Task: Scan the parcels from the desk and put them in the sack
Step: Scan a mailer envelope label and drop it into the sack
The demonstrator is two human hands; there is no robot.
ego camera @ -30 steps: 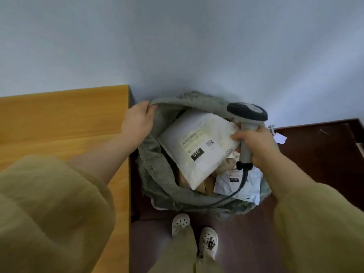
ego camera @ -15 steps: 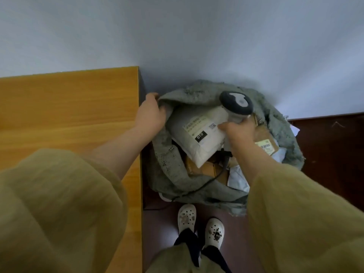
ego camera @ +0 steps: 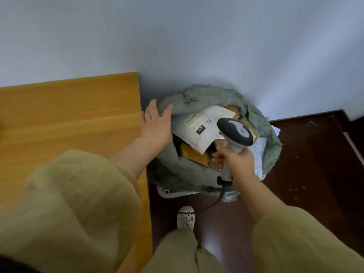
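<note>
A grey-green sack [ego camera: 206,95] stands on the floor against the wall, right of the wooden desk [ego camera: 69,115]. A white parcel [ego camera: 199,129] with a label and a black "010" tag lies on top inside it, over brown cardboard parcels [ego camera: 194,154]. My left hand [ego camera: 157,125] is open, its fingers spread, at the sack's left rim. My right hand [ego camera: 234,160] grips the handle of a grey barcode scanner [ego camera: 234,133], whose head hangs over the sack's mouth. Its black cable runs down to the floor.
The desk's edge runs close along the sack's left side. A white perforated basket corner [ego camera: 169,192] shows under the sack. My white shoe [ego camera: 186,216] stands on the dark wooden floor [ego camera: 305,174] below it. A pale wall is behind.
My left hand let go of the sack's rim and opened. My right hand released the white parcel, which now lies in the sack, and drew back with the scanner.
</note>
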